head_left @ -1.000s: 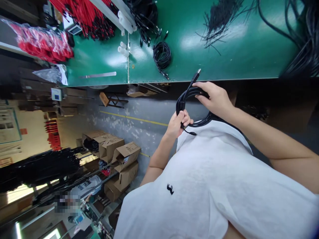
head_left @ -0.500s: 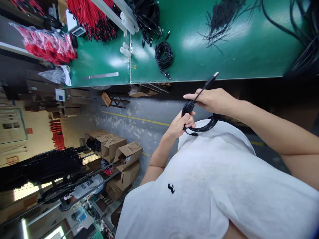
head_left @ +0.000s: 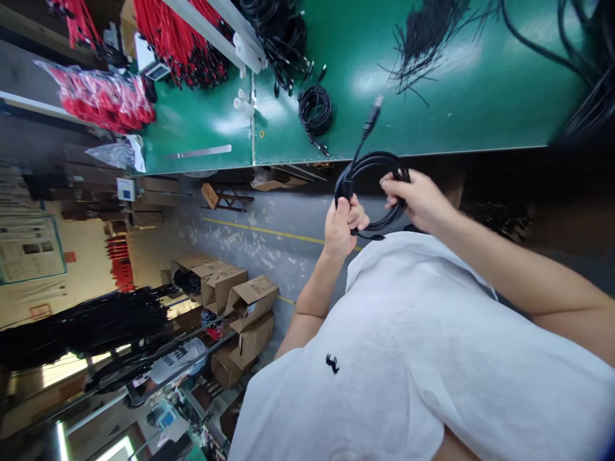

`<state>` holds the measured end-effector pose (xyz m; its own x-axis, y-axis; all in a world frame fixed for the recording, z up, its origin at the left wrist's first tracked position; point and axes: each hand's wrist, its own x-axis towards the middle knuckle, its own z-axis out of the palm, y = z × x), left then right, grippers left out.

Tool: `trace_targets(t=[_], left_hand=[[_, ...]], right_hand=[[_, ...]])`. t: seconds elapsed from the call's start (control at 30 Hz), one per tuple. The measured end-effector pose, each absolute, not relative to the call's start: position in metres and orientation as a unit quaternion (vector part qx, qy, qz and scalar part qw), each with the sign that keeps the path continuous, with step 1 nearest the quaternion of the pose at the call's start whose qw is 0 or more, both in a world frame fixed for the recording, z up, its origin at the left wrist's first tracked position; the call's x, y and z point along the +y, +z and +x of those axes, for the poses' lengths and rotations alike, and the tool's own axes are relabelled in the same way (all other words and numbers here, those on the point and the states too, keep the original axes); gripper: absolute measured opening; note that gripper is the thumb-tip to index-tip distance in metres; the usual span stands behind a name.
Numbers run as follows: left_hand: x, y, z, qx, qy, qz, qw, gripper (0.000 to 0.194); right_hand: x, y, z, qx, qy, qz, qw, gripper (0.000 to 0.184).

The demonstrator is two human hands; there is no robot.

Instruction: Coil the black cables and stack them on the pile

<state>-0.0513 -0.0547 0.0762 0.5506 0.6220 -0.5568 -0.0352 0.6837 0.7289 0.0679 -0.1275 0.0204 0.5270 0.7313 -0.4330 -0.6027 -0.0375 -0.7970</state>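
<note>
A coiled black cable (head_left: 379, 158) hangs between my two hands, in front of the bench edge. My left hand (head_left: 342, 224) is closed round the near-left side of the loops, thumb on top. On the right side of the coil, my right hand (head_left: 413, 195) has its fingers curled round the loops. One cable end with a metal-tipped plug (head_left: 371, 116) sticks up from the coil over the bench, slightly blurred. The other end (head_left: 375, 237) pokes out low beside my shirt.
The green bench (head_left: 480, 121) carries another coiled cable (head_left: 316, 110), a bundle of thin black ties (head_left: 427, 38), black cables (head_left: 590, 96) at the right and red cables (head_left: 177, 38) at the left. Cardboard boxes (head_left: 252, 298) and a wooden stool (head_left: 210, 195) stand on the floor.
My right hand has moved from beside the plug to the right side of the coil and grips it there. The coil is raised and spread into a round loop; the plug points higher.
</note>
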Motion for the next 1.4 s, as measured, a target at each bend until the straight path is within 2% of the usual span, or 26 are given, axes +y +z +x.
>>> trace_targets(t=[0.07,0.13,0.3,0.43,0.53,0.63,0.7,0.8,1.0,1.1,1.2,1.27,1.33,1.4], left_hand=[[-0.056,0.072,-0.044,0.435,0.238,0.334,0.802,0.032],[-0.06,0.065,-0.038,0.436,0.256,0.333,0.796,0.031],[-0.069,0.056,-0.032,0.445,0.289,0.342,0.776,0.033],[-0.063,0.063,-0.036,0.427,0.256,0.326,0.803,0.036],[-0.054,0.068,-0.042,0.44,0.241,0.305,0.81,0.036],[-0.045,0.067,-0.048,0.454,0.263,0.277,0.805,0.035],[-0.04,0.063,-0.05,0.448,0.296,0.26,0.802,0.035],[-0.035,0.054,-0.053,0.42,0.323,0.227,0.817,0.034],[-0.034,0.042,-0.064,0.387,0.318,0.194,0.843,0.036],[-0.032,0.036,-0.075,0.379,0.234,0.241,0.862,0.036],[-0.028,0.026,-0.087,0.336,0.094,0.331,0.877,0.042],[-0.025,0.019,-0.093,0.3,-0.002,0.407,0.863,0.048],[-0.023,0.012,-0.095,0.265,-0.093,0.468,0.838,0.051],[-0.021,0.006,-0.094,0.243,-0.153,0.496,0.819,0.052]], right_hand=[[-0.123,0.016,0.049,0.093,0.549,-0.425,0.714,0.033],[-0.117,0.013,0.038,0.174,0.552,-0.354,0.735,0.043],[-0.109,0.012,0.037,0.198,0.506,-0.325,0.775,0.053],[-0.122,0.01,0.04,0.16,0.523,-0.334,0.767,0.045],[-0.139,0.002,0.044,0.082,0.575,-0.391,0.714,0.038],[-0.158,-0.008,0.045,-0.065,0.609,-0.474,0.633,0.048],[-0.167,-0.012,0.04,-0.213,0.61,-0.515,0.563,0.047],[-0.171,-0.011,0.026,-0.375,0.548,-0.587,0.463,0.038],[-0.169,-0.012,0.018,-0.506,0.352,-0.693,0.374,0.034],[-0.176,0.001,0.033,-0.589,0.258,-0.704,0.301,0.031],[-0.176,0.029,0.045,-0.624,0.108,-0.719,0.287,0.027],[-0.165,0.041,0.046,-0.677,0.041,-0.688,0.257,0.036],[-0.149,0.04,0.044,-0.741,0.034,-0.642,0.192,0.039],[-0.131,0.027,0.046,-0.773,0.069,-0.619,0.121,0.033]])
